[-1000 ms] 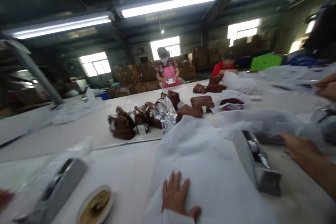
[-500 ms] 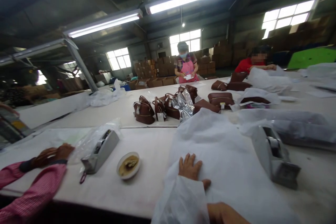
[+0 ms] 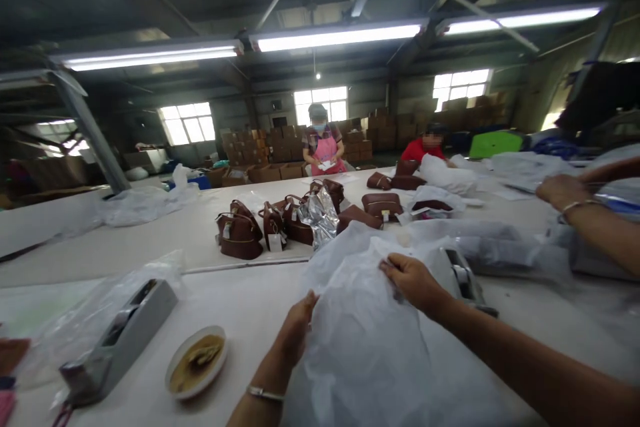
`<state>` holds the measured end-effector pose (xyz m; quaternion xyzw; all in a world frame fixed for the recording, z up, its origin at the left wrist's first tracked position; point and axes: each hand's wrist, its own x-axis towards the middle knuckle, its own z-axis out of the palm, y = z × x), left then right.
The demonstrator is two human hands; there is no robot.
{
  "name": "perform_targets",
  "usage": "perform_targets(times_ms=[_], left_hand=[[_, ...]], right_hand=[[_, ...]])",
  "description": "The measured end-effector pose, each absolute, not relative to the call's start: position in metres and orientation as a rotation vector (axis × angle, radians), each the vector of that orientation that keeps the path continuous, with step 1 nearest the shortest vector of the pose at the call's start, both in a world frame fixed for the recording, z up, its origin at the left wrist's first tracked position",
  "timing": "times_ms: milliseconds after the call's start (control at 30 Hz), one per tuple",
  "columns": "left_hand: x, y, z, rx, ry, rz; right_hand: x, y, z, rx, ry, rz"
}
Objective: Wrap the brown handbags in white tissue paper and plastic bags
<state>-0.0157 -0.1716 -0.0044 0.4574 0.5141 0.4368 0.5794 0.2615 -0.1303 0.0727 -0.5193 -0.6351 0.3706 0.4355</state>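
The bag (image 3: 370, 347) hangs below and between the left hand (image 3: 297, 327) and right hand (image 3: 413, 280), each pinching its upper edge.

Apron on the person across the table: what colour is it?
The apron is pink, and it shows best in the head view.

both hands (image 3: 413, 282) now hold up the white sheet (image 3: 365, 340)
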Motion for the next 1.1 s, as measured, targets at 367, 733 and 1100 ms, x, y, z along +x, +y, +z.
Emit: perform_targets(times_ms=[367,733,1100], left_hand=[[0.024,-0.146,-0.012,1.427,1.465,0.738],[0.02,-0.141,-0.036,1.357,1.543,0.814],[0.084,-0.093,-0.026,0.932,1.429,0.727]], right_hand=[[0.264,-0.051,0.062,-1.139,-1.712,0.886],[0.287,-0.013,0.067,-1.027,-1.489,1.1],[0.228,-0.031,0.066,-0.814,-1.08,1.489]])
